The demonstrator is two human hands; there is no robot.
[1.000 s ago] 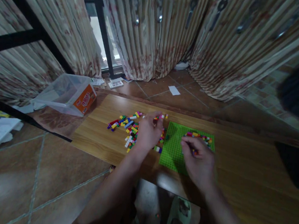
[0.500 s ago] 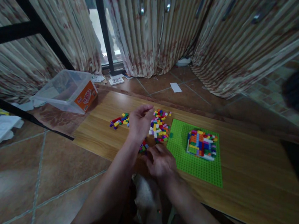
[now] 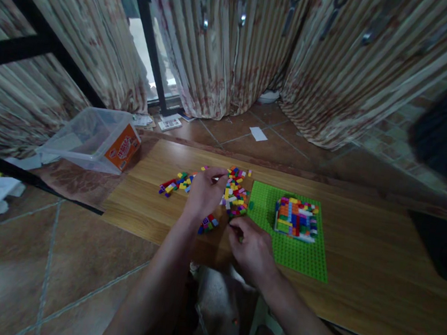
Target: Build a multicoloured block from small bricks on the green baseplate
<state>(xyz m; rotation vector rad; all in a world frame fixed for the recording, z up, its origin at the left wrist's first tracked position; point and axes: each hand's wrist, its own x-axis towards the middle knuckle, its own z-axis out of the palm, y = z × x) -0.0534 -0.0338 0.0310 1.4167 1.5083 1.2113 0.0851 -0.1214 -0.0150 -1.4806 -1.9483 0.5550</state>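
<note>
Loose toy bricks (image 3: pixel 238 193) in many colours are heaped on the wooden table. Over the heap's left side is my left hand (image 3: pixel 205 191), its thumb and fingers bent together; whatever is between them is too small to make out. My right hand (image 3: pixel 253 244) is closed just below the heap, beside the green baseplate (image 3: pixel 297 259), fingertips pinched and their contents hidden. Between my hands and the near edge lies a small cluster of bricks (image 3: pixel 208 224). A multicoloured block of joined bricks (image 3: pixel 296 219) sits on the baseplate.
A clear plastic bin (image 3: pixel 89 139) with an orange label stands beyond the table's left end. On the right of the wooden table (image 3: pixel 363 248) lies a dark flat object (image 3: pixel 438 246). White paper (image 3: pixel 258 134) lies on the tiled floor before the curtains.
My right hand has moved right, away from the small brick cluster, which now shows more fully. My left hand remains over the heap. The whole view has shifted slightly.
</note>
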